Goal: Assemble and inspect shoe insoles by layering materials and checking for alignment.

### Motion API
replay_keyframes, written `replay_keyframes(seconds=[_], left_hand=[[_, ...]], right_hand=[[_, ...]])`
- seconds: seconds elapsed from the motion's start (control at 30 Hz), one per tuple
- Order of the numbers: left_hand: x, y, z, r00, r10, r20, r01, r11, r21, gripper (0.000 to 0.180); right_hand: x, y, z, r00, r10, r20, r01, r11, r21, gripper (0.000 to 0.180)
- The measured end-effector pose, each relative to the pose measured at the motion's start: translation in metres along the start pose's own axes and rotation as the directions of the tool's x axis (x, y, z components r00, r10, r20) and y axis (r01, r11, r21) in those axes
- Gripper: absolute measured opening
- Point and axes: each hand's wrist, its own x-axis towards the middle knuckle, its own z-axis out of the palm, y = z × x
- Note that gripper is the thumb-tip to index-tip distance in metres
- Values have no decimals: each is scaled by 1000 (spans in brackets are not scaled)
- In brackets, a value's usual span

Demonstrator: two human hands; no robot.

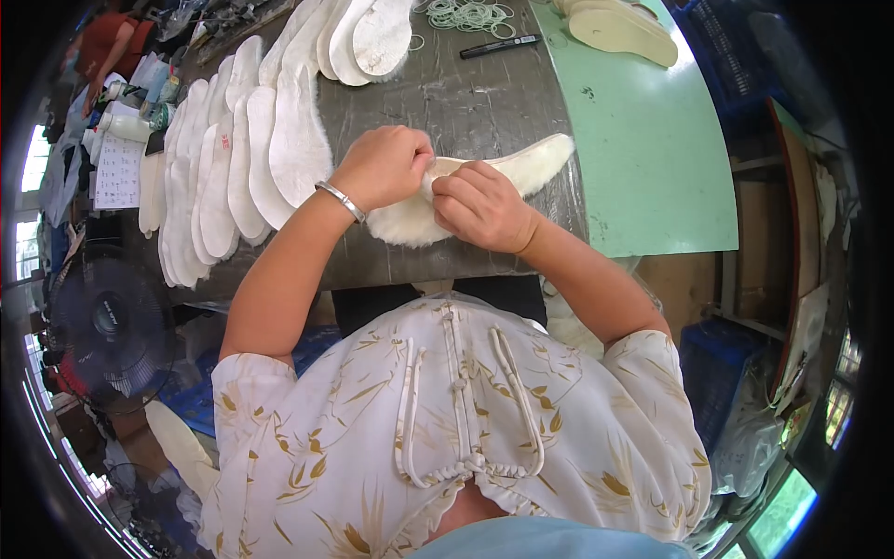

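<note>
We saw the left hand (384, 166) and right hand (480, 207) both pinching a fleece-lined insole (521, 168) lying on the grey worktable (466, 102), beside rows of overlapped white insoles (233, 158).

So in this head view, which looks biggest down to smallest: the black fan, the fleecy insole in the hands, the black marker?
1. Black fan, though it sits at the distorted rim.
2. Fleecy insole, partly hidden by both hands.
3. Black marker, clearly smallest.

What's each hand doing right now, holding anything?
Left hand: closed, gripping the fleecy white insole at its middle edge.
Right hand: closed, pinching the same insole from its near side.
</note>
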Motion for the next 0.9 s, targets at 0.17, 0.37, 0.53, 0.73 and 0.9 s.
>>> replay_keyframes(seconds=[0.17, 0.37, 0.53, 0.73, 0.9], left_hand=[[-1, -4, -2, 997, 77, -2, -77, 993, -87, 17], [-6, -4, 0, 995, 94, -19, -96, 977, -191, 16], [-9, -12, 9, 997, 66, -51, -78, 956, -283, 18], [-12, -14, 13, 999, -20, -39, 2, 913, -408, 21], [-25, -14, 20, 987, -159, 10, 143, 855, -498, 28]], right_hand=[[8, 4, -17, 916, 378, 134, -392, 915, 100, 32], [6, 21, -35, 848, 473, 240, -508, 854, 113, 24], [4, 32, -34, 906, 361, 219, -410, 877, 250, 22], [-3, 32, -20, 864, 458, 210, -503, 812, 298, 13], [-3, 30, -18, 807, 545, 226, -590, 737, 330, 11]])
